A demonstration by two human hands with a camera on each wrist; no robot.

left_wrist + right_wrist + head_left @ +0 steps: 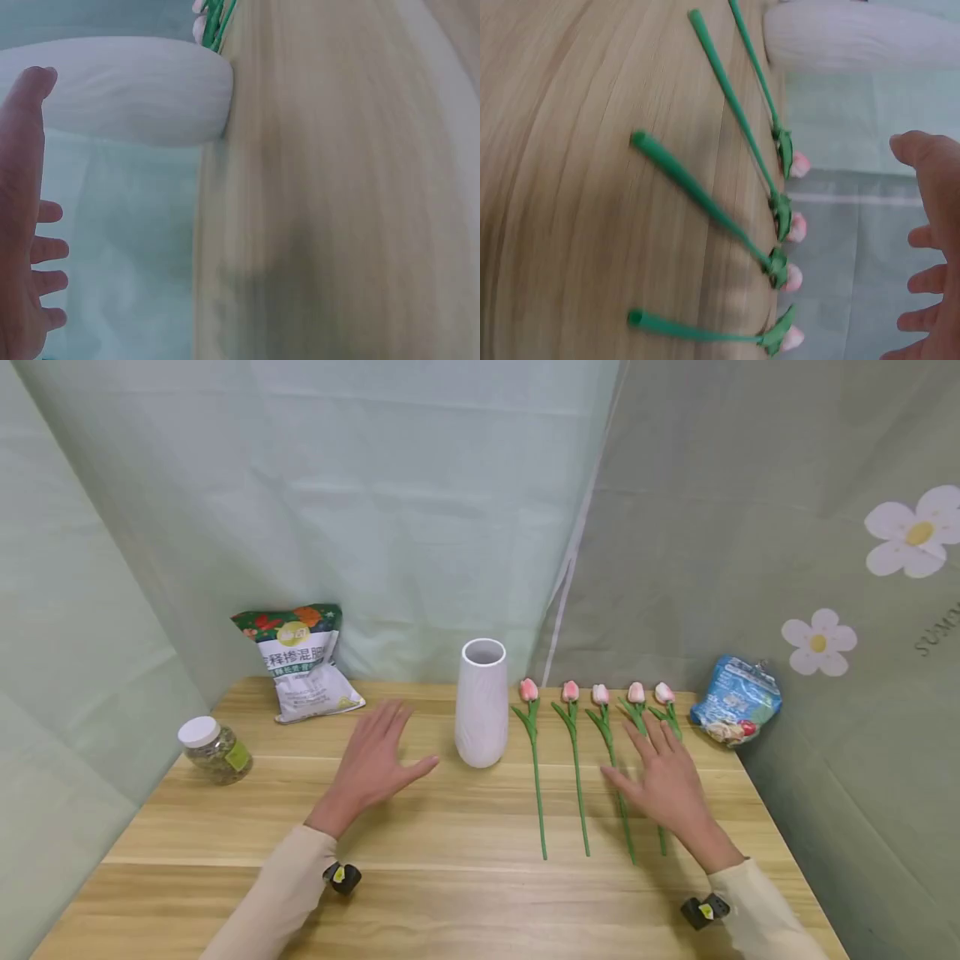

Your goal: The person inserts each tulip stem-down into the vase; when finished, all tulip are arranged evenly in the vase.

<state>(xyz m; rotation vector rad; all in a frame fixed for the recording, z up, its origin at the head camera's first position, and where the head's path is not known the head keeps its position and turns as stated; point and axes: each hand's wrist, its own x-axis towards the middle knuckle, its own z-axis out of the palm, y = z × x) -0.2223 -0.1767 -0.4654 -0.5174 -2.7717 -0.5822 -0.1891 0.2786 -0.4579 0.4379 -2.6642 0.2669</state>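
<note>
Left hand [372,760] and right hand [667,781] spread wide; tulips [572,723] lie on the desk [450,893] beside the vase [482,714], rightmost stems [663,842] partly hidden behind the right hand; left wrist view crops the vase's top.

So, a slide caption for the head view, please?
Left hand open beside a white vase, right hand open over a row of tulips on the table.

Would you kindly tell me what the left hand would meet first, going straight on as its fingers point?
Probably the pale green cloth backdrop beyond the wooden table; the left hand seems aimed to pass left of the tall white vase, though depth is unclear.
</note>
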